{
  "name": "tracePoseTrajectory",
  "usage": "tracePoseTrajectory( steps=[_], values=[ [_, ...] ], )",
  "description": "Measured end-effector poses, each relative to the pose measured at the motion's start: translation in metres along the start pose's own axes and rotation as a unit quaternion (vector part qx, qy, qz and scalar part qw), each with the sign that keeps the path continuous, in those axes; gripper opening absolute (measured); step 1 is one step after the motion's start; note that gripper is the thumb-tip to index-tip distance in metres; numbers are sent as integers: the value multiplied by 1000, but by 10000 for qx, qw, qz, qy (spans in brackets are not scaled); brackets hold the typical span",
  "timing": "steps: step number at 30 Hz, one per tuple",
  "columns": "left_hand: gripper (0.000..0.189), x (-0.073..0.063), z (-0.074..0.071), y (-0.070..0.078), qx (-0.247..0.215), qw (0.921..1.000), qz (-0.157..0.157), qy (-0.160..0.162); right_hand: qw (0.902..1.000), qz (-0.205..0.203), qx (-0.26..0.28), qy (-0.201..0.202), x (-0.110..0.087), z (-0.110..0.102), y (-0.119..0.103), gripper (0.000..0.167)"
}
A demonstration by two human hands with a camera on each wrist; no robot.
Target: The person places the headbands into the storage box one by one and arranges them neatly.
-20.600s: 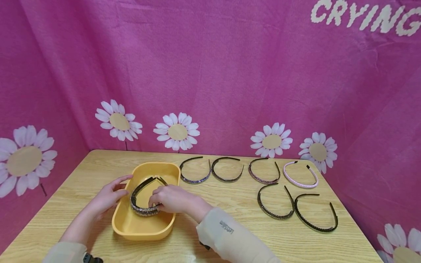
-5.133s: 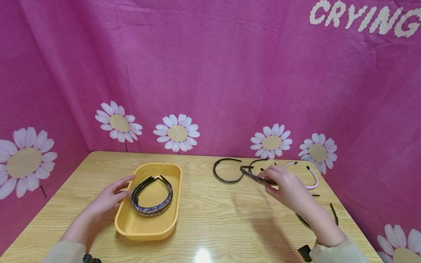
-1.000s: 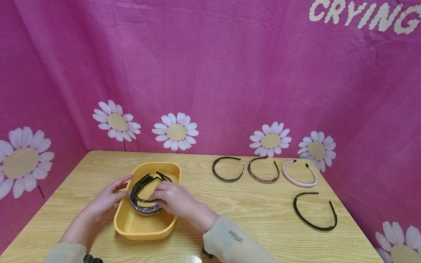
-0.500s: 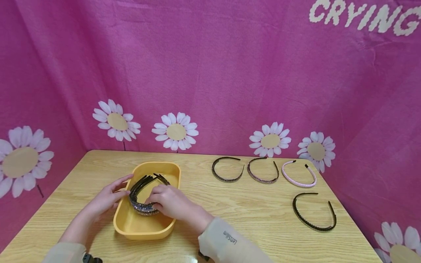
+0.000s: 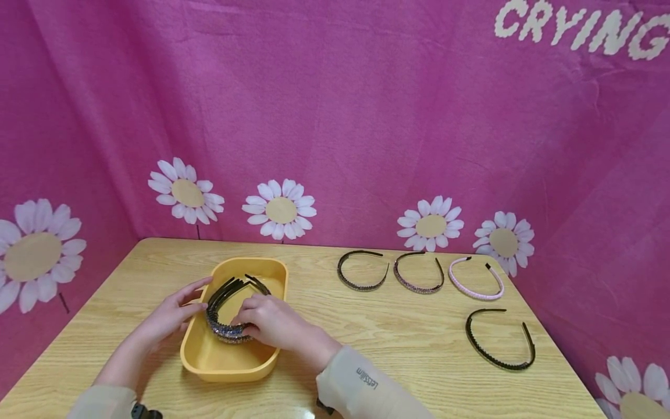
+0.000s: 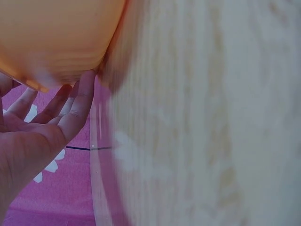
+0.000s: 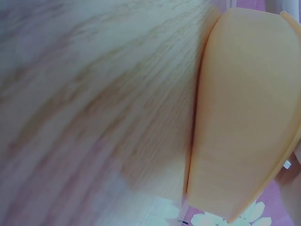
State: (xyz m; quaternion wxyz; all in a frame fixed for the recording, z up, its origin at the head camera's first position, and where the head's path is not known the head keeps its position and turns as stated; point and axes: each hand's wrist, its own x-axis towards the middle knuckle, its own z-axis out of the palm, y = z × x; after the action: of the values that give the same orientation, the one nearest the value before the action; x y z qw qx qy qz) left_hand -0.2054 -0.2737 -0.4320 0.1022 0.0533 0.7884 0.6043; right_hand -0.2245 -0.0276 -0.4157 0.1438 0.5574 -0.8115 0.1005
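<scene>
In the head view, my right hand (image 5: 269, 320) reaches into a yellow plastic tub (image 5: 225, 372), its fingers curled on the front of a dark headband. That headband lies with a nested bunch of beaded headbands (image 5: 222, 330), whose dark ends point to the back. The hand covers the right part of the bunch. My left hand (image 5: 170, 317) rests on the tub's left side. In the left wrist view, that hand's fingers (image 6: 81, 106) lie fairly straight against the tub's outer wall (image 6: 61, 42). The right wrist view shows mostly the tub's outside (image 7: 244, 113); the headbands are hidden there.
Along the back right of the wooden table (image 5: 356, 361) lie a dark beaded headband (image 5: 361, 286), a purplish beaded one (image 5: 419, 288) and a pink one (image 5: 476, 295). A black headband (image 5: 499, 364) lies nearer the right edge. A pink daisy-print cloth (image 5: 335, 116) hangs behind.
A blue-beaded and a dark headband left the table for the tub since the oldest frame. Over the last second, my right hand shifted slightly left and down, pressing the headbands closer together. Left hand unchanged.
</scene>
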Motion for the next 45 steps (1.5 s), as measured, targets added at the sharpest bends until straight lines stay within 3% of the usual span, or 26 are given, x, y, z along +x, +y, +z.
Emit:
tracePoseTrajectory(
  steps=[8,15,30,45],
  values=[
    [63,-1,0,-2,64,10000,6,22,9998,159,80,47,-2,-9,0,25],
    [63,-1,1,-2,112,9998,-167,64,9996,230,126,131,-7,-25,2,27],
    [63,1,-1,-2,87,9998,-137,96,9968,583,291,457,-24,-60,25,35],
    [63,0,2,-3,-42,9999,-112,120,9882,1278,295,788,-72,-70,76,40]
  ],
)
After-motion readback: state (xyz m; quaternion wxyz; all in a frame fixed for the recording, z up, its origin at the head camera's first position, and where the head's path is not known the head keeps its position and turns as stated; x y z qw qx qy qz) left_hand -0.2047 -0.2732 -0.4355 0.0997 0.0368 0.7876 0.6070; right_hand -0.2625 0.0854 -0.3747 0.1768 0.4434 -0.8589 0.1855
